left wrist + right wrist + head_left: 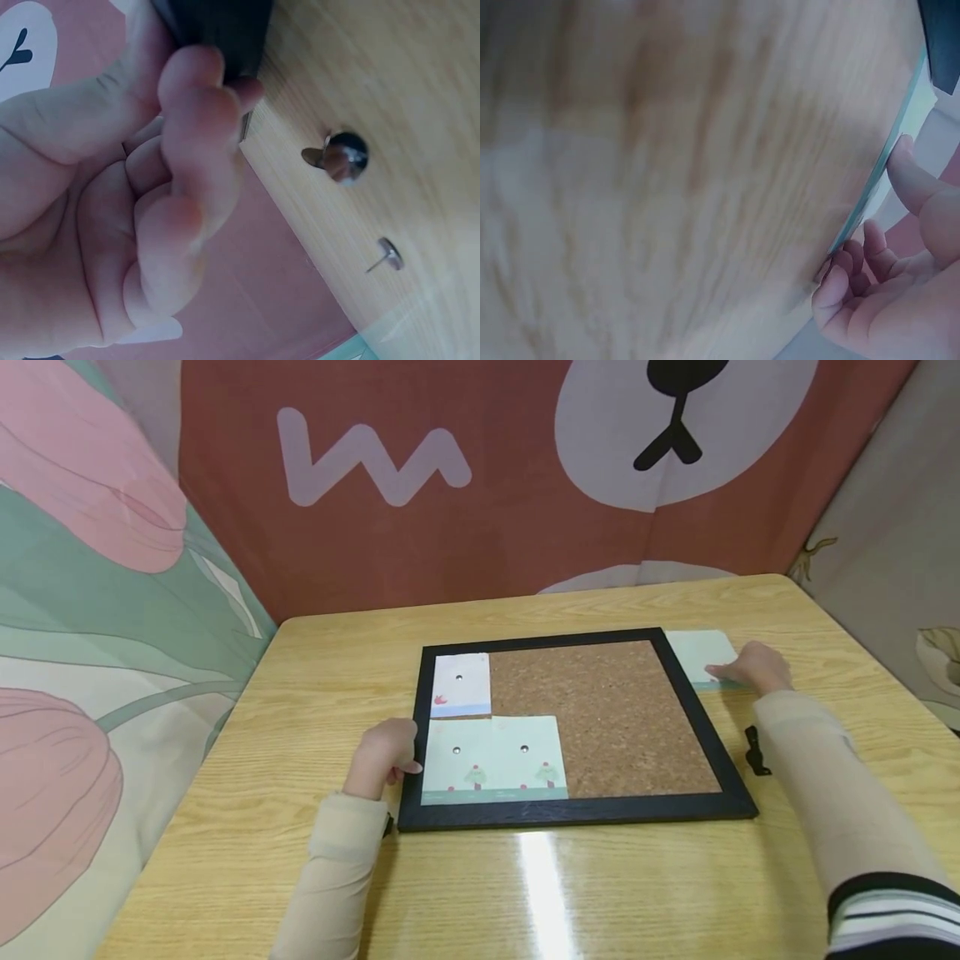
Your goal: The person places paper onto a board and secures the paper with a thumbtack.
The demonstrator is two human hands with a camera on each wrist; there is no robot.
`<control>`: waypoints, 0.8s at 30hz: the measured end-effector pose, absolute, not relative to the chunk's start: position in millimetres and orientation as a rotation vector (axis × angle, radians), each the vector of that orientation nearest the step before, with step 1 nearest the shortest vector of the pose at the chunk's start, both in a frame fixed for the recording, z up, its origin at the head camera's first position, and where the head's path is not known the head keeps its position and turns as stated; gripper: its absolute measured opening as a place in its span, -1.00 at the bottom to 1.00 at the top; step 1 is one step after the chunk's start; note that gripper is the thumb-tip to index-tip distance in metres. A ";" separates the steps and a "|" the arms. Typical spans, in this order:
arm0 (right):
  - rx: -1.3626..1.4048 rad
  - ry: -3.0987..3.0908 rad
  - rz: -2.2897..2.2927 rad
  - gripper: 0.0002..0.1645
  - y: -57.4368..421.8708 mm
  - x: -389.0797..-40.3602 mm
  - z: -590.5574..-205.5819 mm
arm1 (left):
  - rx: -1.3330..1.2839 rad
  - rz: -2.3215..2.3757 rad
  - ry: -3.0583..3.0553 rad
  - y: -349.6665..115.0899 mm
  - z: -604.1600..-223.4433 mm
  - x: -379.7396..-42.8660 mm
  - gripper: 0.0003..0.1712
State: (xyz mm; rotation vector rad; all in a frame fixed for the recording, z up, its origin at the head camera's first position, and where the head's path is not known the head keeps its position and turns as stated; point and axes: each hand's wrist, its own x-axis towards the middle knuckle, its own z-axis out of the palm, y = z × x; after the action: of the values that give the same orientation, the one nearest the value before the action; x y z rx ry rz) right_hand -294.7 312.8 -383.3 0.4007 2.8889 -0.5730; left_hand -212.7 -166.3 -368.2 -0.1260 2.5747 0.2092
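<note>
A cork board point(622, 727) with a black frame lies flat on the table. My left hand point(382, 753) grips the frame's left side; the left wrist view shows the thumb and curled index finger at the black edge point(217, 34). A pale sheet with a green strip point(697, 652) lies to the board's right. At its right end, my right hand point(759, 668) pinches the sheet, thumb on top and other fingers curled at the edge. On the board's left, a white sheet point(476, 685) is above two pale green sheets point(491, 739), with silver tacks point(524, 748) in them.
Beside the left hand, a shiny thumbtack point(345, 157) and another tack point(390, 255) lie on the wooden table point(315, 677). A printed red cloth point(420, 552) hangs behind the table. Patterned cloths point(150, 635) stand at both sides.
</note>
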 end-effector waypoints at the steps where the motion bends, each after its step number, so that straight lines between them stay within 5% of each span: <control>1: 0.398 2.893 -0.558 -0.43 313.0 -294.2 -383.0 | -0.133 0.206 2.573 -166.6 -370.2 -213.9 -0.54; 10: 0.452 2.849 -0.599 -0.47 313.6 -295.1 -378.0 | -0.140 0.188 2.570 -166.9 -374.1 -216.6 -0.51; 19: 0.579 2.739 -0.691 -0.14 314.8 -296.1 -378.4 | -0.123 0.159 2.583 -168.7 -380.9 -218.3 -0.52; 24: 0.575 2.779 -0.662 -0.34 317.4 -297.7 -378.2 | -0.119 0.143 2.585 -165.5 -372.8 -214.6 -0.56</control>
State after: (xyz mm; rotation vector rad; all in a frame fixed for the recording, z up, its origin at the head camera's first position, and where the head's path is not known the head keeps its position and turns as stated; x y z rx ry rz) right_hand -297.7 317.4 -378.2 0.5755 2.7785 -0.6624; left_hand -214.6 -165.5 -372.8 -0.1193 2.5849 0.1431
